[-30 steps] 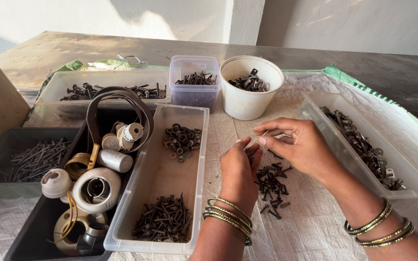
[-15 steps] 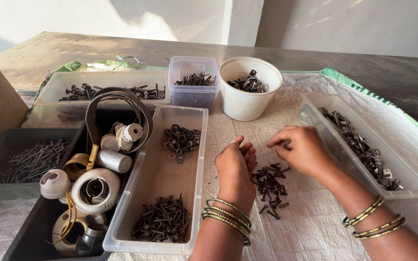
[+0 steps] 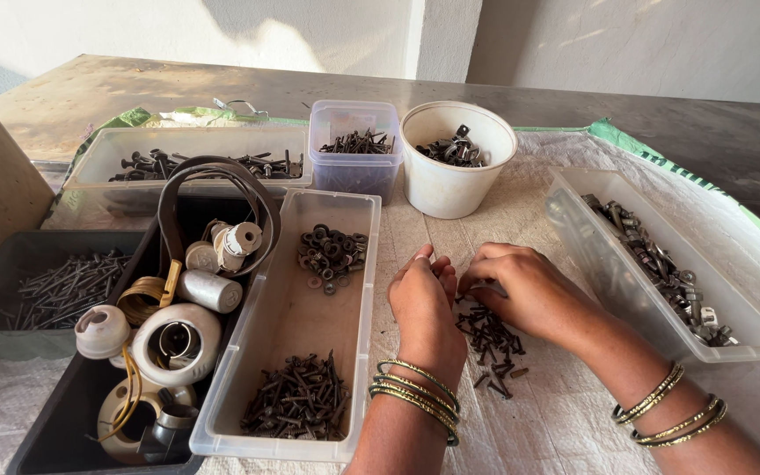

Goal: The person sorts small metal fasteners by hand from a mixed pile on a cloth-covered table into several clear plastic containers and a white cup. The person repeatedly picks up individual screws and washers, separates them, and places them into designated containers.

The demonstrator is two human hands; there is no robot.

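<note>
A pale wall stands behind a long grey desk (image 3: 134, 88), most of it covered by a white woven sheet (image 3: 565, 422) with a green hem along the far and right edges. Near the front edge, about the middle, both hands work at a loose pile of dark screws (image 3: 490, 339) lying on the sheet. The left hand (image 3: 422, 303) is curled, knuckles up, fingertips tucked down at the pile's upper end; whether it pinches anything, I cannot tell. The right hand (image 3: 521, 286) arches over the same spot, fingers bent down onto the screws, and what it grips is hidden beneath it. Their fingertips nearly meet. Gold bangles ring both wrists.

A second ago the right hand was lifted off the sheet with something small pinched between its fingertips, and the left rose toward it; half a second ago they had drawn apart. Now both have sunk to the pile and closed in together. The containers have not shifted.

Just left of the left hand lies a long clear tray (image 3: 288, 308), with washers at its far end and dark screws at its near end. Beyond the hands stand a white tub (image 3: 455, 189) and a small clear box (image 3: 354, 171), both holding dark hardware. Toward the right edge sits another clear tray (image 3: 609, 281) of mixed metal bits. At the left edge, a black tray (image 3: 72, 413) holds fittings and a coiled strap.
</note>
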